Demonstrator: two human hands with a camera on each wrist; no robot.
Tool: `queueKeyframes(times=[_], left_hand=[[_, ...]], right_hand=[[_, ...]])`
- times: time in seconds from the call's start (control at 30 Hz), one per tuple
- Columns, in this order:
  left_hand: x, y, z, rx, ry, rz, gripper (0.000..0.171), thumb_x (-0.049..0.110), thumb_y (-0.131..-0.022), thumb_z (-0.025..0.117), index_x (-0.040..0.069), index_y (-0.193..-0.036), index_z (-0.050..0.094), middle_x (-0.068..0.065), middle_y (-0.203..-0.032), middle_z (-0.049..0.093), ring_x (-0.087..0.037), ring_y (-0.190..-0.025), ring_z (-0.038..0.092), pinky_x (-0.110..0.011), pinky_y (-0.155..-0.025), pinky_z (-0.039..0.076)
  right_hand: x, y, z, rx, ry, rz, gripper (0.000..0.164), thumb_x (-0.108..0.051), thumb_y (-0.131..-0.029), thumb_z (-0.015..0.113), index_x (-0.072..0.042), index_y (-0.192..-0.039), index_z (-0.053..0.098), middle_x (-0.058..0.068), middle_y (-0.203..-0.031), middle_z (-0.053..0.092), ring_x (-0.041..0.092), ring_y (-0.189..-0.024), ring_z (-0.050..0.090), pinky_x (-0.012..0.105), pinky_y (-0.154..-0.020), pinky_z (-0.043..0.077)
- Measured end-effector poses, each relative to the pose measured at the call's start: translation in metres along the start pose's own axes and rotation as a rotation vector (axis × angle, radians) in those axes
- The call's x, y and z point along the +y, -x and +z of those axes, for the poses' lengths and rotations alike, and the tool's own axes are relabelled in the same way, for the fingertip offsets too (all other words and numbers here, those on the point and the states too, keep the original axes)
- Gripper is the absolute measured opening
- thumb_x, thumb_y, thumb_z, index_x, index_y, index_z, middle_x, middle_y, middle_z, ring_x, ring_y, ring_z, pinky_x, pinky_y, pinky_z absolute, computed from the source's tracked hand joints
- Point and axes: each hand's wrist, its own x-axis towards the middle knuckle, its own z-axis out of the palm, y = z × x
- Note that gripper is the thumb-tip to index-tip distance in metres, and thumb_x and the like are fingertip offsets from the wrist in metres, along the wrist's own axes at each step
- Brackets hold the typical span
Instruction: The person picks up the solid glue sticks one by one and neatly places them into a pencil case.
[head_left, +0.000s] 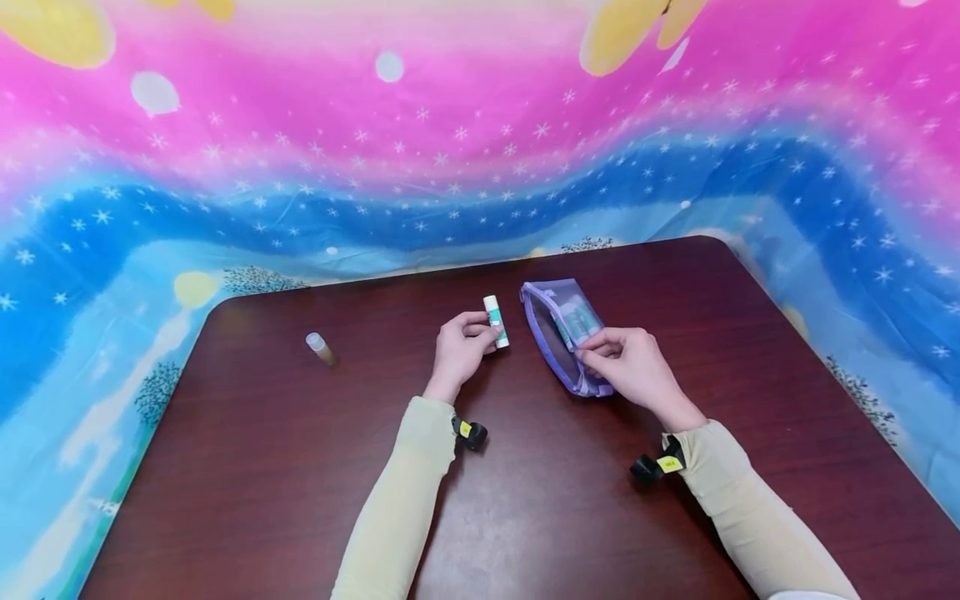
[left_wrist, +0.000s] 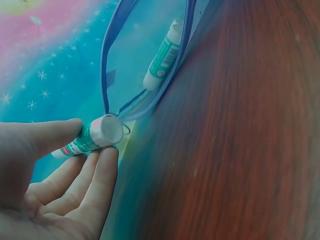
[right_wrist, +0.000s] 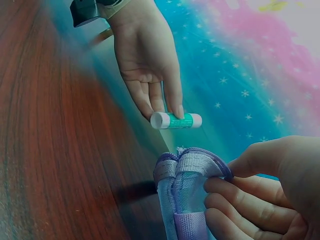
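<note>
My left hand pinches a white and green glue stick between thumb and fingers, just left of the pouch. In the left wrist view one white end of that glue stick overlaps the pouch's opening. A purple mesh zipper pouch stands with its mouth spread, facing left. The thumb and fingers of my right hand grip its near upper rim. Inside the pouch lies another green and white glue stick, seen through the opening. My right palm faces the pouch's end in the right wrist view.
A small tube with a clear cap stands on the dark wooden table, to the left of my left hand. Behind the table hangs a patterned pink and blue cloth. Each wrist wears a black camera mount.
</note>
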Motion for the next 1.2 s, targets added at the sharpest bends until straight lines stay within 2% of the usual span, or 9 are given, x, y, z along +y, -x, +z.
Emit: queueKeyframes(times=[0.37,1.2], left_hand=[[0.003,0.002,0.014,-0.046,0.006,0.004,0.034,0.007,-0.091,0.078,-0.001,-0.123,0.067,-0.013,-0.098,0.073,-0.022,-0.083,0.073,-0.032,-0.073,0.061],[0.000,0.002,0.038,-0.134,0.031,-0.047,0.033,0.003,-0.091,0.076,-0.004,-0.122,0.066,-0.015,-0.094,0.072,-0.024,-0.075,0.073,-0.035,-0.071,0.061]], right_hand=[[-0.002,-0.002,-0.001,0.006,0.000,-0.002,0.008,-0.013,-0.091,0.078,-0.009,-0.097,0.079,0.002,-0.082,0.075,0.017,-0.072,0.071,0.030,-0.060,0.058],[-0.001,0.000,0.001,0.006,0.001,0.001,0.008,-0.013,-0.092,0.077,-0.008,-0.098,0.079,0.002,-0.082,0.075,0.016,-0.073,0.071,0.031,-0.060,0.058]])
